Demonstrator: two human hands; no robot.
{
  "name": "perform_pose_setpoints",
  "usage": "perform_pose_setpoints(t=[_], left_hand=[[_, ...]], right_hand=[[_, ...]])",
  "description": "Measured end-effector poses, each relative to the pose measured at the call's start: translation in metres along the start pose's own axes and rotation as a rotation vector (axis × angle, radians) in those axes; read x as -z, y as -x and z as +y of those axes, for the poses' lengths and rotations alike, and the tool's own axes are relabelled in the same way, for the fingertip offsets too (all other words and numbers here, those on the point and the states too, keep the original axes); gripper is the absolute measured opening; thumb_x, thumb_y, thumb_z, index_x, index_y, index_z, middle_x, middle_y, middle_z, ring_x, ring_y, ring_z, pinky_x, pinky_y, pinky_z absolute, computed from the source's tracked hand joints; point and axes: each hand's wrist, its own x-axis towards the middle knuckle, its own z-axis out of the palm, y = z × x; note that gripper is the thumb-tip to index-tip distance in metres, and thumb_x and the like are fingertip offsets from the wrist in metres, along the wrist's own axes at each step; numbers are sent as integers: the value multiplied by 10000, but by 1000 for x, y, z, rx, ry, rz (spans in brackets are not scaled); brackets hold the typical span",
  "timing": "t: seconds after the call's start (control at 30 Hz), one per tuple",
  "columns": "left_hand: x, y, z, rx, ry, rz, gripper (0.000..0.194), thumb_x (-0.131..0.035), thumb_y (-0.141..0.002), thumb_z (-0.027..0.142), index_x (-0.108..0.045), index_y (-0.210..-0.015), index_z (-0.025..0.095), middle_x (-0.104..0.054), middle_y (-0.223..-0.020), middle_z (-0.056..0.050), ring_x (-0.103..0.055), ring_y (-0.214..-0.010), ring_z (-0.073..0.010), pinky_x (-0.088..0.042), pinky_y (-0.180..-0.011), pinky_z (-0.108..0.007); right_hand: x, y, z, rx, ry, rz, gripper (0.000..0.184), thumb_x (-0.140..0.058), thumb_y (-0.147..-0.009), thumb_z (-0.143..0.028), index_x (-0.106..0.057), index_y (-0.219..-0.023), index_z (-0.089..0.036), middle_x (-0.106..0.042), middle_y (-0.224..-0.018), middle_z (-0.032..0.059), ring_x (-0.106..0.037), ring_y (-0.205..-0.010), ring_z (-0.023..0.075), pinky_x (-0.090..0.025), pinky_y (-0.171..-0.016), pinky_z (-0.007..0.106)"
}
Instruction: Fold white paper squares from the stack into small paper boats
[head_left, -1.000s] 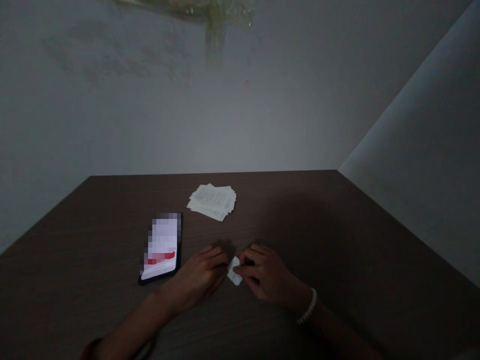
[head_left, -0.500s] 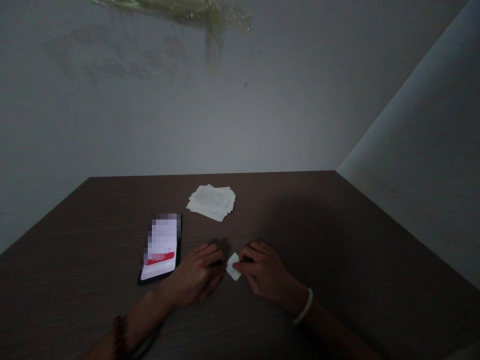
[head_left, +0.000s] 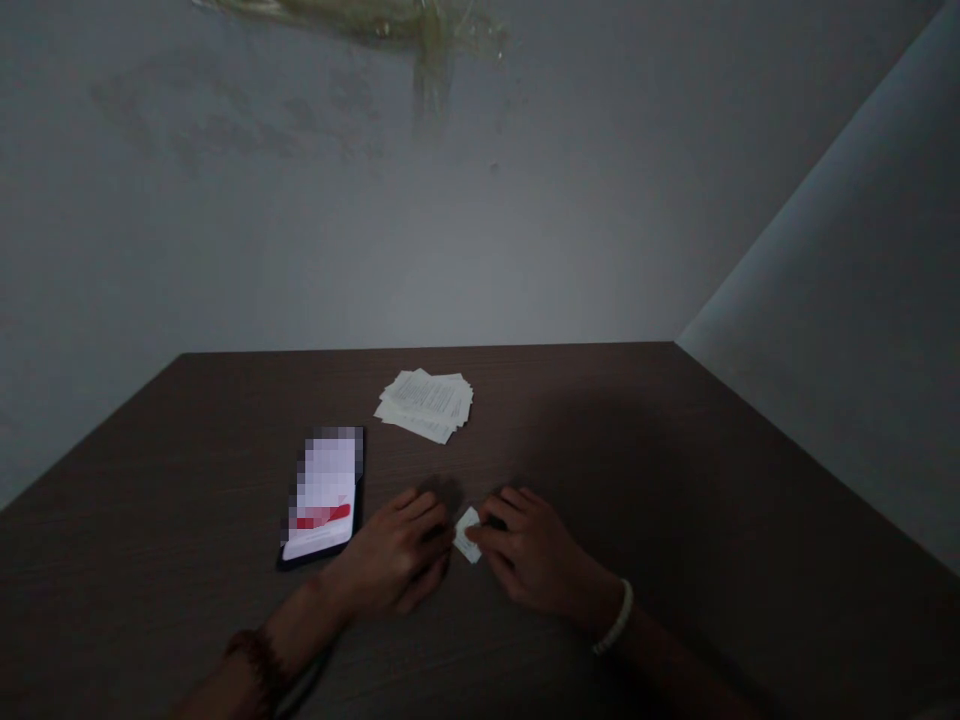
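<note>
"Left forearm reaches a little farther in than a second ago, so the dark reddish-brown beaded bracelet (head_left: 256, 650) shows more fully. What about the paper?"

"That small white printed paper slip (head_left: 468, 549) is slightly farther from the person than it was then. It's between the two hands, low over the dark brown wood-grain table (head_left: 225, 400)."

"Are both hands gripping it?"

"The right hand (head_left: 536, 550) is, with its fingertips closed on the slip's right side and the other fingers curled. The left hand (head_left: 401, 550) has bent fingers at the slip's left corner, but I can't tell whether they pinch it or only touch."

"Anything on the right wrist?"

"Yes, a pale beaded bracelet (head_left: 616, 617)."

"And around them?"

"Beyond the hands lies an uneven stack of white printed papers (head_left: 425, 403), its sheets fanned out of line. To the left, a black-edged phone (head_left: 322, 490) rests face up, screen lit, with a red bar low down; its upper part is pixelated. Behind the table stands a grey stained wall (head_left: 525, 250)."
</note>
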Motion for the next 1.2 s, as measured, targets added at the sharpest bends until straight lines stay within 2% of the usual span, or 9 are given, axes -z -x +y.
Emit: perform_pose_setpoints(t=[0.13, 0.23, 0.43, 0.67, 0.9, 1.0, 1.07, 1.2], left_hand=[[-1, -1, 3, -34, 9, -14, 129, -505, -847, 162, -624, -798, 161, -555, -784, -50, -458, -762, -199, -335, -684, -349], [-1, -1, 5, -20, 15, -17, 124, -508, -835, 151, -600, -752, 160, -553, -765, -45, -459, -755, -194, -333, -683, -347], [1, -3, 7, 20, 36, -24, 118, -489, -820, 129, -591, -766, 156, -562, -763, -44, -469, -756, -194, -359, -677, -338], [-2, -1, 5, 24, 44, -35, 141, -470, -821, 133, -606, -789, 155, -559, -752, -57, -472, -741, -203, -373, -655, -351], [-1, -1, 5, 14, 29, 10, 156, -467, -830, 138, -620, -803, 147, -558, -742, -60, -473, -734, -204, -380, -635, -346], [-3, -2, 5, 17, 22, 36, 175, -461, -841, 135, -616, -760, 150, -550, -723, -59, -468, -719, -197, -380, -621, -335], [-5, -1, 4, 26, 28, 62, 198, -455, -860, 137, -625, -758, 152, -548, -716, -59, -474, -723, -195, -391, -626, -329], [-11, 0, 0, 74, 85, 100, 220, -455, -897, 144, -660, -816, 159, -564, -746, -58, -492, -762, -193, -427, -677, -329]], right_hand=[[4, 0, 0, 15, -3, -11, 260, -562, -867, -170, -634, -1107, -241, -582, -1007, 48, -455, -943, 207, -348, -790, 342], [2, 1, 3, 2, -28, 18, 250, -595, -838, -187, -660, -1069, -259, -579, -997, 43, -461, -927, 204, -345, -775, 340], [-2, 8, 13, -17, -68, 88, 196, -626, -789, -191, -707, -952, -262, -591, -926, 30, -479, -916, 201, -349, -778, 344], [-1, 12, 24, 11, -56, 106, 178, -659, -709, -182, -721, -858, -257, -590, -883, 21, -483, -859, 195, -376, -735, 329], [-1, 11, 23, 15, -102, 140, 104, -649, -713, -165, -700, -782, -224, -591, -820, 16, -492, -805, 179, -382, -686, 301], [-8, 6, 22, -32, -154, 207, 47, -662, -775, -199, -680, -733, -209, -595, -792, 10, -499, -770, 159, -395, -703, 294], [-13, 2, 21, -111, -129, 249, 144, -686, -805, -256, -650, -680, -194, -593, -778, 13, -505, -777, 162, -404, -729, 302], [-21, -5, 17, -233, -142, 256, 189, -787, -734, -312, -666, -824, -198, -604, -906, 28, -528, -883, 189, -427, -781, 320]])
